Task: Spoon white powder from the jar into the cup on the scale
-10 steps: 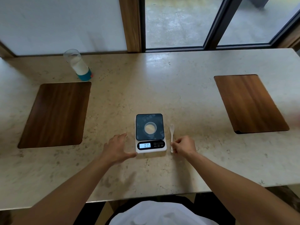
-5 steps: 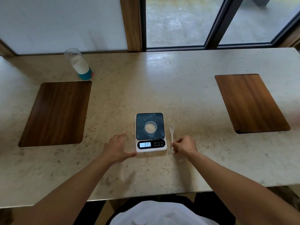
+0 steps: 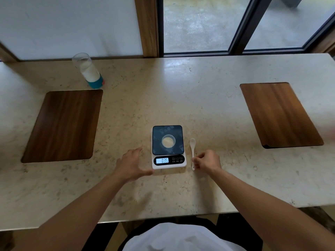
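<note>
A small clear cup (image 3: pixel 168 141) with pale powder in it stands on the dark platform of a white scale (image 3: pixel 168 147), whose display reads 035. A white spoon (image 3: pixel 192 151) lies flat on the table just right of the scale, bowl pointing away. My right hand (image 3: pixel 207 161) pinches the near end of its handle. My left hand (image 3: pixel 132 164) rests flat and open on the table, thumb touching the scale's near left corner. The jar (image 3: pixel 88 70), clear with white powder and a teal base, stands far off at the back left.
The stone table (image 3: pixel 181 98) carries two dark wooden boards, one at the left (image 3: pixel 63 125) and one at the right (image 3: pixel 279 115). A window wall runs behind the table's far edge. My white-clothed lap shows below the near edge.
</note>
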`<state>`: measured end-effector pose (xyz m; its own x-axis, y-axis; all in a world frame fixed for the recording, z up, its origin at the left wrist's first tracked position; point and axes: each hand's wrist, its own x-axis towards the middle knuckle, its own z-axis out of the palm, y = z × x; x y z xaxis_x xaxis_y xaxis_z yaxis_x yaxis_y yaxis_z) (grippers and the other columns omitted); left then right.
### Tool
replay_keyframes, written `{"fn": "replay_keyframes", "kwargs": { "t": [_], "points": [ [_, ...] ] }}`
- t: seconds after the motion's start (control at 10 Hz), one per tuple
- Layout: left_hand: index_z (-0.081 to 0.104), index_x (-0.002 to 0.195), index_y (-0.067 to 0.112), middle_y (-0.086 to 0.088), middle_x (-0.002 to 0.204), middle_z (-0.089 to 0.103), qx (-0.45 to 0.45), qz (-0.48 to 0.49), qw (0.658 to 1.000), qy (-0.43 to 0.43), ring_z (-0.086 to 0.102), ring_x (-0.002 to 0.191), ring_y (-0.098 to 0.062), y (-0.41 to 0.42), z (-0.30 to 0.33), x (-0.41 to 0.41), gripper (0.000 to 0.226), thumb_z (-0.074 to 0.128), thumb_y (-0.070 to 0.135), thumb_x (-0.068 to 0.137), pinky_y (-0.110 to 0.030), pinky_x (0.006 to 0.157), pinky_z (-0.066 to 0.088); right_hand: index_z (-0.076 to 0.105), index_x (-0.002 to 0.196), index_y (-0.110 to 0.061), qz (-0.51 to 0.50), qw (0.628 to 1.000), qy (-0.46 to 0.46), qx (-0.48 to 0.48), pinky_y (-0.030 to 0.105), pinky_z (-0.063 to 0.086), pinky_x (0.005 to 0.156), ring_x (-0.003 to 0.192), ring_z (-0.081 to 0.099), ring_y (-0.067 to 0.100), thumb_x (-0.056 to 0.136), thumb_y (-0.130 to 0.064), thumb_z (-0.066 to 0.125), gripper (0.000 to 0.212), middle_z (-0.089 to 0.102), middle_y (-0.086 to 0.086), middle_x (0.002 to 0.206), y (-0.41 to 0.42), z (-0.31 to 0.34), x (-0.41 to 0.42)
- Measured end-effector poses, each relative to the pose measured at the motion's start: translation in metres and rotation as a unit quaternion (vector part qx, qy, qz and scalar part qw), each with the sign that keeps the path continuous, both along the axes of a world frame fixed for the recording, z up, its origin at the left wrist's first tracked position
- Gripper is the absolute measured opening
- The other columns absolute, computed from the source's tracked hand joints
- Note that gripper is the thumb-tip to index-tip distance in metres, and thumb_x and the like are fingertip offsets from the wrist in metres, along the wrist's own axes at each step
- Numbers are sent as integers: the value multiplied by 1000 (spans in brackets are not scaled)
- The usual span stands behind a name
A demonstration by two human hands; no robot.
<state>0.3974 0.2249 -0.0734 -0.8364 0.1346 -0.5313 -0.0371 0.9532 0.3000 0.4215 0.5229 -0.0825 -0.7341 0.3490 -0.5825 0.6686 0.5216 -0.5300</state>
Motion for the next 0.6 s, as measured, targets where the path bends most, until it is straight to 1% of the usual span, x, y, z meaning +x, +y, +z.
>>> {"fn": "replay_keyframes", "kwargs": {
  "t": [0.1, 0.2, 0.3, 0.4, 0.5, 0.6],
  "points": [
    [22, 158, 26, -4, 164, 31, 3, 2, 1000, 0, 32, 148, -27, 0, -1, -1, 122, 77, 75, 61, -56, 116, 33, 76, 64, -15, 7, 1000, 8, 0, 33, 60, 66, 62, 71, 16, 86, -22, 75, 23, 73, 2, 61, 0, 0, -1],
    [22, 158, 27, -4, 164, 31, 0, 5, 1000, 1, 32, 148, -28, 3, 2, -3, 122, 76, 77, 60, -57, 116, 34, 74, 69, -18, 21, 1000, 19, 7, 30, 56, 65, 68, 70, 15, 88, -22, 72, 19, 73, 0, 68, 0, 1, -3],
    [22, 157, 28, -4, 164, 32, 1, 10, 1000, 7, 33, 148, -28, 5, 6, -9, 122, 75, 79, 59, -58, 116, 33, 70, 95, -14, 37, 998, 42, -6, 35, 56, 80, 88, 67, 18, 90, -25, 70, 12, 70, 1, 92, -2, 4, -10],
    [23, 156, 28, -5, 163, 33, -1, 13, 1000, 20, 36, 146, -29, 9, 20, -19, 124, 74, 82, 56, -59, 115, 35, 60, 116, -14, 63, 996, 59, -25, 30, 49, 82, 97, 60, 17, 92, -30, 68, 30, 63, 1, 107, -5, 16, -19],
    [24, 157, 28, -4, 164, 32, 21, 14, 999, 43, 35, 147, -28, 14, 33, -34, 124, 73, 83, 56, -57, 115, 35, 55, 124, -15, 88, 993, 82, -17, 29, 48, 80, 99, 59, 18, 93, -33, 66, 37, 61, 4, 113, -9, 27, -33],
    [25, 157, 26, -5, 164, 31, 22, 10, 997, 68, 33, 148, -30, 24, 55, -47, 118, 69, 82, 63, -56, 117, 34, 53, 127, -15, 102, 988, 120, -7, 28, 47, 82, 105, 57, 18, 93, -32, 66, 41, 59, 7, 125, -14, 43, -51]
  ]
}}
